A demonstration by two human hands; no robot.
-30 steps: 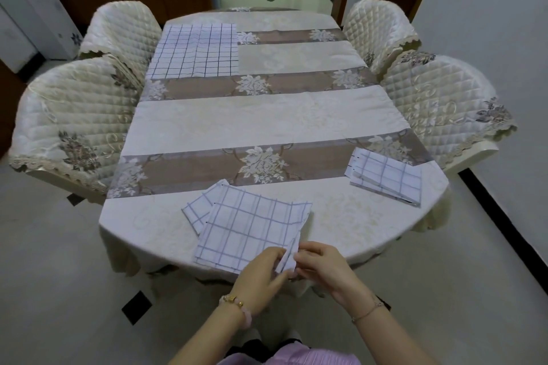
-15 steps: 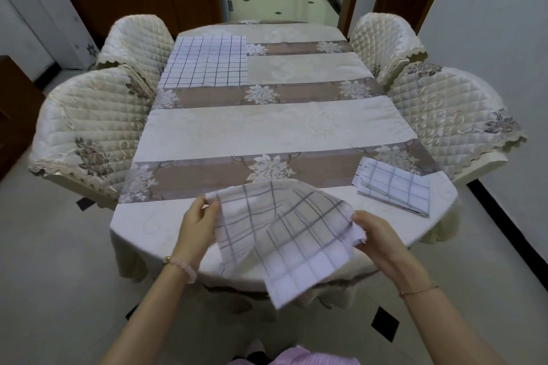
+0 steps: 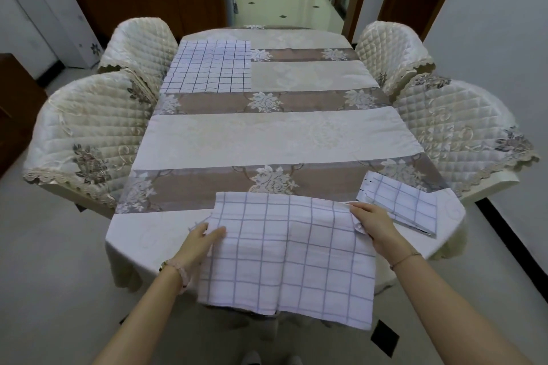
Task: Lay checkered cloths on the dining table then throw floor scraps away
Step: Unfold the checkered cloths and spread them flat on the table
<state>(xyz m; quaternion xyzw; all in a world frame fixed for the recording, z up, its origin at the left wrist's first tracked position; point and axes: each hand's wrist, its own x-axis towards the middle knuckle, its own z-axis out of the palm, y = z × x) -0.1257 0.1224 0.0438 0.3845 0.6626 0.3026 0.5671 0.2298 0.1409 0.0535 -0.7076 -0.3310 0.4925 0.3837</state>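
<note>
White cloth with thin blue-grey checks is spread open between our two hands at the near edge of the table, and its near part hangs down over the edge. Our left hand pinches the left side of this cloth, with the thumb on top and the fingers tucked under. Our right hand is closed on the right side near the far corner, with a bit of cloth folded in its grip. Just beside our right hand lies a folded white checkered cloth, flat on the table near the right corner. Far away, on the far left part of the table, a flat white cloth with dark checks is laid out. The long dining table wears a cream and brown flowered cover. Four cream quilted chairs stand close to its sides, two on the left and two on the right.
</note>
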